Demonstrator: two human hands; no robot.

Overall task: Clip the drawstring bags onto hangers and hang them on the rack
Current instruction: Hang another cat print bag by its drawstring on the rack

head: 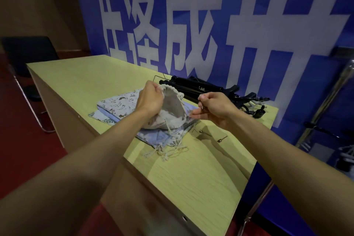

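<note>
Left hand (151,99) holds beige bag (172,108) mouth-up, right hand (217,109) pinches metal clip (202,109)

Table (80,80): pale wood-grain laminate, smooth, matt. Drawstring bag (172,109): coarse beige cloth. Hangers (201,87): black, matt. Rack pole (325,99): glossy metal.
</note>
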